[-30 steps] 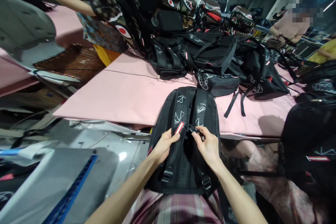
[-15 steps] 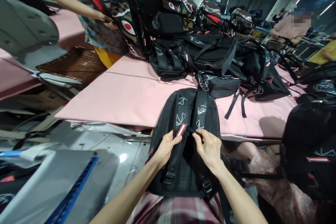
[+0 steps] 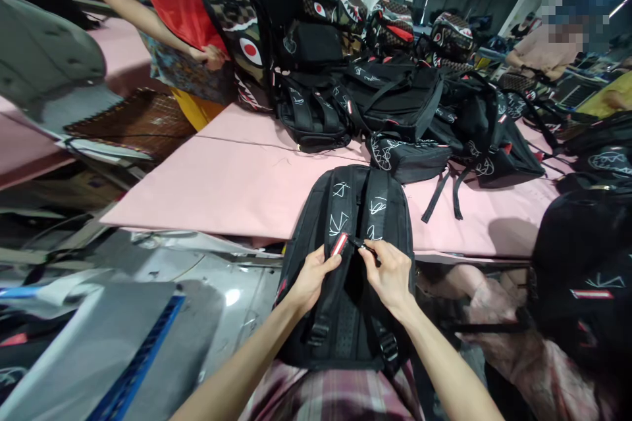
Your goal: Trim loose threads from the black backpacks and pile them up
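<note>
A black backpack [image 3: 351, 335] leans across my lap against the table edge, its shoulder straps facing me. My left hand [image 3: 312, 276] is closed on the left shoulder strap [image 3: 340, 207], thumb just below a red and white label [image 3: 338, 245]. Between the thumb and fingers of my right hand [image 3: 389, 270] is a small dark slim tool [image 3: 356, 243]; its kind is hard to make out. Its tip points left at the label's edge. White scribble drawings mark both straps.
Black backpacks [image 3: 395, 99] are heaped on the pink table [image 3: 237, 177]. Across it, a person's hand [image 3: 211, 56] holds a patterned backpack's red-lined flap [image 3: 182, 6]. Another black backpack [image 3: 582, 243] stands at my right, beside a seated person's arm [image 3: 459, 279]. A grey chair [image 3: 49, 46] is at left.
My right hand has shifted slightly left with the dark tool, while my left keeps its hold on the strap. The person opposite has spread the red-lined flap wider.
</note>
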`<state>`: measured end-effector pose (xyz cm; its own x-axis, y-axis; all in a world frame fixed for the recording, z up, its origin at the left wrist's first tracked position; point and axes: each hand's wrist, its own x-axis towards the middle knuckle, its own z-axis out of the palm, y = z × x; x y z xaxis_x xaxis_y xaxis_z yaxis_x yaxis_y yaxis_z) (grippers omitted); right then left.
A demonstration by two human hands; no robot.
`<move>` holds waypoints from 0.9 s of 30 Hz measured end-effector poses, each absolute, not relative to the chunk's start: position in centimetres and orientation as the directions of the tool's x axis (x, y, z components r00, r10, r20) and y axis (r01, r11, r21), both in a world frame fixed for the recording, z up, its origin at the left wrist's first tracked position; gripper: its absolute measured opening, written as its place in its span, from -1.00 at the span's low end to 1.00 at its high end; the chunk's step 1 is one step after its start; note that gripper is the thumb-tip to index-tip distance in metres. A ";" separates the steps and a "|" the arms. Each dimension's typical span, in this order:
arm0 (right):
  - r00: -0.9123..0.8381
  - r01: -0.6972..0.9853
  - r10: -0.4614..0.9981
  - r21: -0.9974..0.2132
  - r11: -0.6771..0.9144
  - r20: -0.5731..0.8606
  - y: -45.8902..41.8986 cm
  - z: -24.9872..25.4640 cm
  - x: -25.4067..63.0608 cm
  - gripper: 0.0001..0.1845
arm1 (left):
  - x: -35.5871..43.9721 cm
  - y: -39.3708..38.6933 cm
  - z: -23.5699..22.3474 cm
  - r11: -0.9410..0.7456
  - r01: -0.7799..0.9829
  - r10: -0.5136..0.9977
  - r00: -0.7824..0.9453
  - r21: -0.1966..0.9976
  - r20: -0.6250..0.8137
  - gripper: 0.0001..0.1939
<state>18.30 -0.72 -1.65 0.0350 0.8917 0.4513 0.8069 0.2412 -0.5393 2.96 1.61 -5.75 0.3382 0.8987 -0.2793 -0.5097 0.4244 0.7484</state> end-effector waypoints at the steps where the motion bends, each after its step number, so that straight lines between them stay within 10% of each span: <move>1: 0.049 0.789 0.888 -0.563 0.245 0.457 -0.8 -1.6 18.4 -0.82 | 3.0 1.6 -5.8 0.427 -0.512 0.898 0.340 0.746 -0.280 -0.60; 27: -0.001 0.877 0.886 -0.426 0.224 0.464 -0.4 -1.5 18.2 -0.81 | 3.0 1.5 -6.0 0.412 -0.503 0.902 0.343 0.760 -0.262 -0.63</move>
<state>18.22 -0.40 -1.48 -0.0006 0.8857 0.4642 0.8768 0.2237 -0.4256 3.03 1.51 -5.98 0.3426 0.9021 -0.2622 -0.5029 0.4119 0.7599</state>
